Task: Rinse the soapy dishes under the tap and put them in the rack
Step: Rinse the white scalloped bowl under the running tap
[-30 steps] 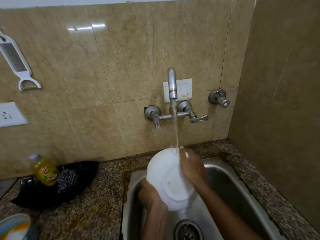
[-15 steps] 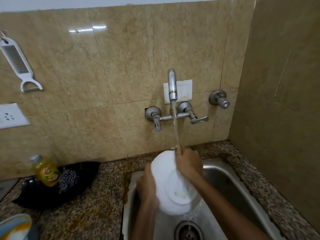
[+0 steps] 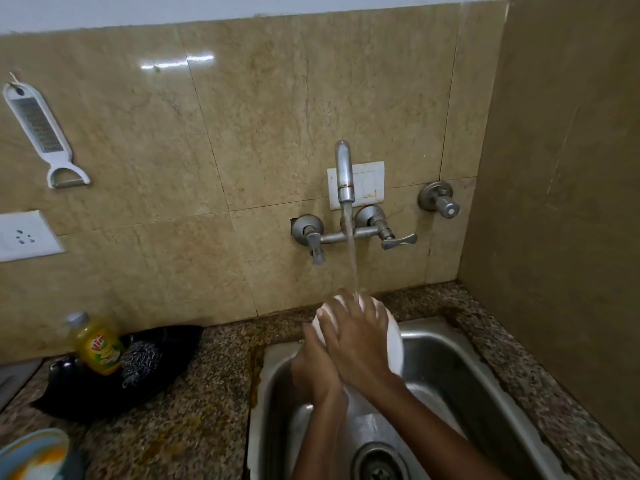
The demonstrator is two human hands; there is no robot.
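A white bowl (image 3: 393, 336) is shown held over the sink (image 3: 446, 372), directly under the stream of water (image 3: 353, 261) falling from the tap (image 3: 343, 171). The bowl is supported from the left and below by the left hand (image 3: 317, 370), whose fingers appear curled round its lower edge, though the grip is largely hidden by the other hand. The right hand (image 3: 356, 336) is laid over the bowl with fingers spread and nearly straight, pressed flat against its surface; nothing is gripped by it.

Compared with half a second ago, the bowl has been turned: its base ring, then facing the camera, is no longer seen, and the right hand, then at the upper rim, has been moved across the near face so that most of the bowl is covered. The stream now lands at the fingertips (image 3: 341, 296) and the top of the bowl. This is judged to be a rubbing pass, by which soap is cleared from a new part of the surface; rinsing is therefore taken as under way, not finished.

No rack is visible, so the placing step has not been started. On the counter (image 3: 207, 403) to the left stand a bottle of dish soap (image 3: 97, 344) and a steel scrubber (image 3: 138, 362) in a black dish (image 3: 104, 400). A wet bowl may slip where only flat fingers are applied.
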